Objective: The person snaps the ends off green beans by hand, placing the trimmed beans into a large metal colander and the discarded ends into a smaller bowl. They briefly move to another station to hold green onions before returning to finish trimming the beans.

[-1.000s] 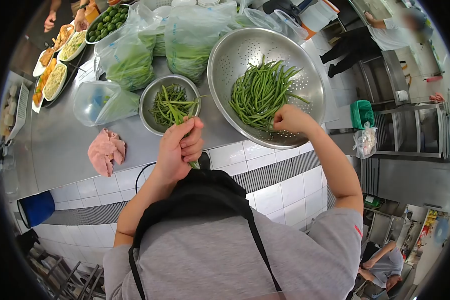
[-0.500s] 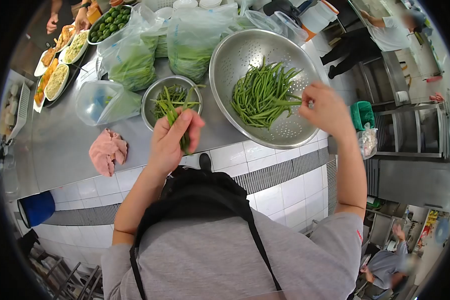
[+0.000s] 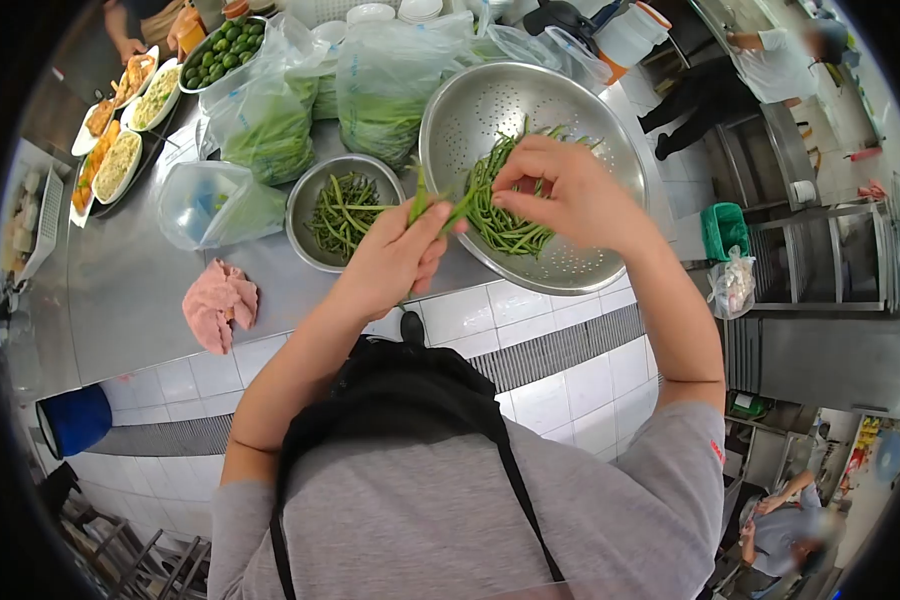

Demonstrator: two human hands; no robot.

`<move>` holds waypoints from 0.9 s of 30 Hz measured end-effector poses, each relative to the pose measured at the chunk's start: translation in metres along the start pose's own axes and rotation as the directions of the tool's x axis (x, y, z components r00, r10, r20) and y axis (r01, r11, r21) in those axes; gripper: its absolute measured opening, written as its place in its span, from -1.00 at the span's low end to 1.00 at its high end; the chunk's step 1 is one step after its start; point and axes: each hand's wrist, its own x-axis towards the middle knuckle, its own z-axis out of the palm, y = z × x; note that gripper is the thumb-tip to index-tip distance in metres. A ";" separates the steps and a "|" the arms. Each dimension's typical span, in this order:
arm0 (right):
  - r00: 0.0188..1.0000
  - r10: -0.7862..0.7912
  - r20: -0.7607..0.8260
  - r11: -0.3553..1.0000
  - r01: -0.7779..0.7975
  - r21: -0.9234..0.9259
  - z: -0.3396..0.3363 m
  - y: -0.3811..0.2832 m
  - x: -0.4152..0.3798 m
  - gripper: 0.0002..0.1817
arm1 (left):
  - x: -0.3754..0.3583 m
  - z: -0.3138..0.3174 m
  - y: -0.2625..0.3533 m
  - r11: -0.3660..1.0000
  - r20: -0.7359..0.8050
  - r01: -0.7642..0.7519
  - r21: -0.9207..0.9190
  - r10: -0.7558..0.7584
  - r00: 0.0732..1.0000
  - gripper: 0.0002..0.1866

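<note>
A few green beans (image 3: 419,198) are gripped in my left hand (image 3: 392,255), between thumb and fingers, their ends sticking out toward the right. My right hand (image 3: 575,195) hovers over the big perforated steel colander (image 3: 460,110). Its thumb and fingertips are pinched together close to those bean ends; whatever is between them is too small to make out. Inside the colander lies a heap of green beans (image 3: 505,238), partly covered by my right hand. Left of it stands a smaller steel bowl (image 3: 311,188) with trimmed bean pieces (image 3: 342,232).
Plastic bags of green beans (image 3: 380,95) stand behind the bowls. A pink cloth (image 3: 220,305) and a clear bag (image 3: 205,205) lie at the left. Further back are filled plates (image 3: 118,165) and a bowl of green fruit (image 3: 225,52). Other people work nearby.
My right hand has moved left from the colander's right side toward my left hand. My left hand has shifted right and up with its beans, away from the smaller bowl.
</note>
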 end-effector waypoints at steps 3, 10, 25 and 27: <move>0.977 -0.059 0.205 0.952 0.117 -0.282 0.025 0.082 -0.012 -0.89 | -0.006 -0.008 -0.015 0.988 -0.073 0.048 -0.146 -0.059 0.996 -0.70; 0.937 0.063 0.342 0.960 0.037 -0.277 0.055 0.114 -0.036 -0.87 | -0.017 -0.019 -0.025 0.968 -0.098 0.019 -0.249 -0.045 0.994 -0.70; 0.757 -0.474 0.450 0.613 0.651 -0.449 0.067 0.110 -0.014 -0.92 | -0.021 -0.018 -0.028 0.968 -0.125 -0.072 -0.241 0.043 0.991 -0.77; 0.736 -0.476 0.481 0.570 0.675 -0.469 0.069 0.111 -0.013 -0.92 | -0.019 -0.023 -0.030 0.937 -0.075 -0.031 -0.347 0.005 0.997 -0.78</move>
